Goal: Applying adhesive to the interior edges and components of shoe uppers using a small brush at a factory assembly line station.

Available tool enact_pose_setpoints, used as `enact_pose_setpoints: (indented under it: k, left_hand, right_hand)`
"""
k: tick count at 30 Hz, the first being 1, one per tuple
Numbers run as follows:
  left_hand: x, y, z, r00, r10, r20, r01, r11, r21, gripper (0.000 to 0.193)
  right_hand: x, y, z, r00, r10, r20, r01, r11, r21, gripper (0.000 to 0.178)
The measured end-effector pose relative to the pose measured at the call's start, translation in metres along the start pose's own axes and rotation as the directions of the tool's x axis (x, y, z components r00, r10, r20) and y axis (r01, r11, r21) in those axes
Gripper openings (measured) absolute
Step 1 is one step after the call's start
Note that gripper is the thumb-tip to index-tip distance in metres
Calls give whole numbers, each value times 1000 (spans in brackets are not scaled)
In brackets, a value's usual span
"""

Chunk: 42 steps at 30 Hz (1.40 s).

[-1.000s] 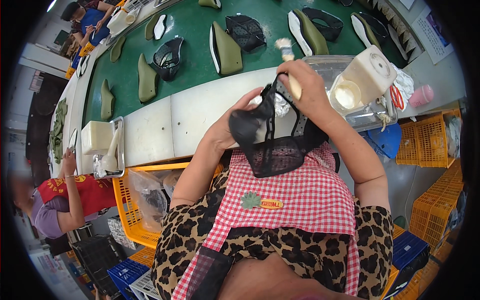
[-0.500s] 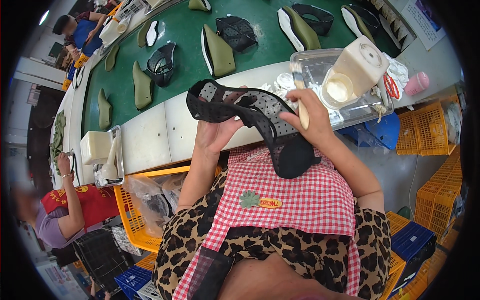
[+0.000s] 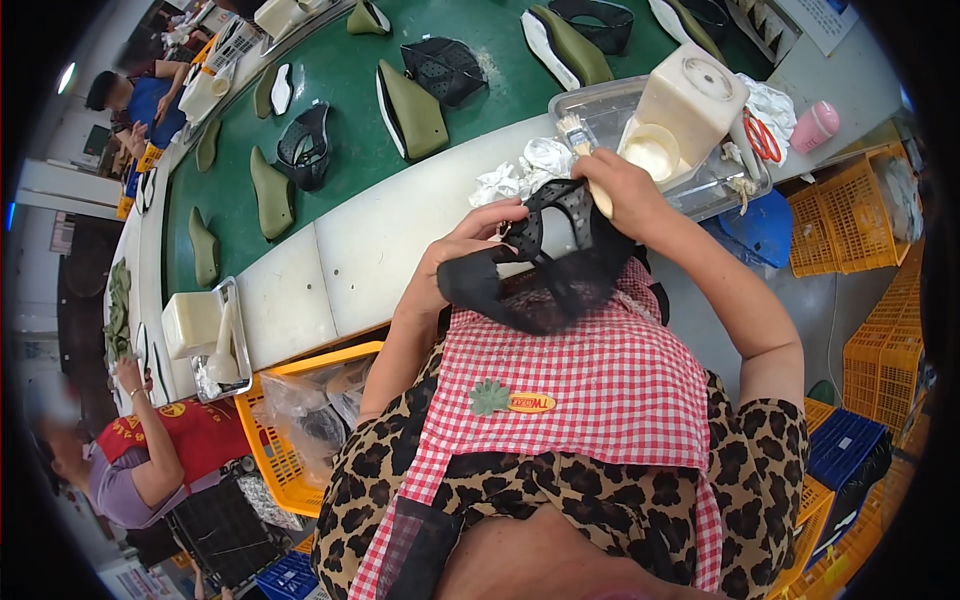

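Note:
A black dotted mesh shoe upper (image 3: 545, 290) is held up in front of my apron, its opening turned partly upward. My left hand (image 3: 465, 250) grips its left side, fingers curled over the rim. With my right hand (image 3: 628, 196) I hold a wooden-handled brush (image 3: 579, 138), bristles pointing up and away. The same hand pinches the upper's right edge. Just beyond it, a plastic tray (image 3: 590, 100) carries a cream-coloured square container (image 3: 695, 90) with a round cup of white paste (image 3: 652, 152). Crumpled white cloth (image 3: 530, 168) lies beside the tray.
On the green conveyor belt (image 3: 340, 230) stand several olive shoe lasts (image 3: 410, 112) with black uppers. Red-handled scissors (image 3: 762, 137) and a pink bottle (image 3: 815, 127) lie at right. An orange crate (image 3: 290, 450) is below left; a co-worker (image 3: 150, 450) works at far left.
The upper has turned and folded together between my hands. My left hand has moved right along it, and my right hand now pinches its edge with the brush. The view has shifted slightly.

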<state>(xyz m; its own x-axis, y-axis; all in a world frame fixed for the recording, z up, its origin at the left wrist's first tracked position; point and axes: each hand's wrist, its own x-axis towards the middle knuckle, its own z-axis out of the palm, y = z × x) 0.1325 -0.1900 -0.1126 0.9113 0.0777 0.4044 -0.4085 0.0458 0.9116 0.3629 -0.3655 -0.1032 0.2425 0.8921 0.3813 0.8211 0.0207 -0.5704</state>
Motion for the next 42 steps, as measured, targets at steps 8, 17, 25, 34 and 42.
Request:
enact_pose_setpoints:
  k: [8, 17, 25, 34, 42]
  left_hand:
    - [-8, -2, -1, 947, -269, -174, 192, 911, -365, 40]
    - [-35, -5, -7, 912, -241, -331, 71, 889, -452, 68]
    - [-33, 0, -17, 964, -146, -224, -86, 623, -778, 71]
    - [-40, -46, -5, 880, -435, -192, 172, 667, -725, 80]
    - [15, -36, 12, 847, -503, 173, 527, 754, -392, 92]
  right_hand:
    - [14, -14, 21, 959, -18, -283, 36, 998, 58, 23]
    - [-25, -33, 32, 933, -14, -359, 15, 1000, -1, 21]
    - [-17, -50, 27, 942, 93, -321, -74, 995, 70, 20]
    - [-15, -83, 26, 977, 118, -179, -100, 989, 107, 14]
    - [-17, -69, 16, 954, 147, -261, -183, 976, -120, 18]
